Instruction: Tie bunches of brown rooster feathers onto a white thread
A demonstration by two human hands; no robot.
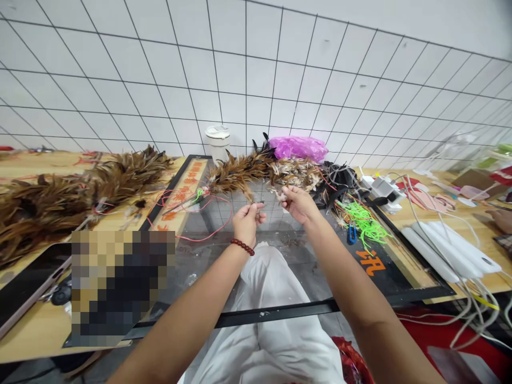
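Observation:
My left hand [247, 220], with a red bead bracelet at the wrist, is closed in a pinch on the stem end of a string of brown feathers [236, 173] that lies away from me on the glass tabletop [280, 266]. My right hand [296, 204] is closed beside it, its fingers pinching something small I cannot make out near a loose heap of feathers [294, 172]. The two hands are a few centimetres apart above the glass.
Big bundles of brown feathers [60, 200] lie at left, with red cord [200, 213] trailing. A white cup [218, 141] and pink bag [298, 146] stand at the back. Green cord [362, 221], blue clip [352, 233], cables and white devices [448, 250] lie right. A tablet [28, 285] sits near left.

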